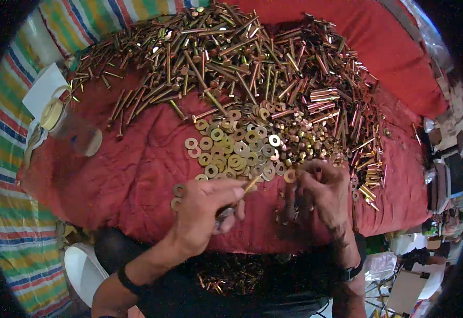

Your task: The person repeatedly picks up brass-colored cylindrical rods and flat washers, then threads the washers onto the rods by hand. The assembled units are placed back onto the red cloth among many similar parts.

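My left hand (pixel 202 206) is closed around a brass-coloured bolt (pixel 251 184), whose shank sticks out past the thumb toward the upper right. Its other end is hidden in the palm. To the right, my right hand (pixel 326 193) has its fingers curled together at the near edge of a heap of small hex nuts (pixel 308 138). What lies between those fingertips, if anything, is hidden. A copper-toned washer (pixel 290 176) shows just left of them. Between and beyond both hands spreads a pile of flat yellowish washers (pixel 236 148).
Long bolts (pixel 205 58) form a big heap along the far side of the red cloth (pixel 136 196). Shorter bolts and sleeves (pixel 369 180) lie at the right. A clear jar with a yellow lid (pixel 54 115) lies at the left. More hardware (pixel 231 275) sits below the near edge.
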Demonstrator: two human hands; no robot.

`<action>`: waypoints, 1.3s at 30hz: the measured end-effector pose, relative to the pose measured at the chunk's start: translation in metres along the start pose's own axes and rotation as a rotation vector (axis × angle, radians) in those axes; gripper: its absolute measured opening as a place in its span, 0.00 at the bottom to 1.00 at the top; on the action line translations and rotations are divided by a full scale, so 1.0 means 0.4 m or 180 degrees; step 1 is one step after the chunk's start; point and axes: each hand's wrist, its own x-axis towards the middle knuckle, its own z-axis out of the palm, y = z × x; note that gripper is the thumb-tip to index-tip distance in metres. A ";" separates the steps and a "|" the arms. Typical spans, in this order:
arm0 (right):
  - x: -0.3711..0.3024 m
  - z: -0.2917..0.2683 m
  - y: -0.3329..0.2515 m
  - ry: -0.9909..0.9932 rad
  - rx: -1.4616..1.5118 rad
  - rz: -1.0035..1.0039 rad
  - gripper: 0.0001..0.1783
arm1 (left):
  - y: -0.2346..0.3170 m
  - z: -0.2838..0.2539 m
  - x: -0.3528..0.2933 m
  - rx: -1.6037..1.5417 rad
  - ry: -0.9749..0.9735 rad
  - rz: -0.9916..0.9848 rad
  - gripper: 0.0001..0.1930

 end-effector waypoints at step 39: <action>-0.078 0.036 -0.026 -0.1092 -0.1201 -0.3532 0.29 | -0.065 -0.011 -0.006 0.0805 -0.0655 0.0264 0.20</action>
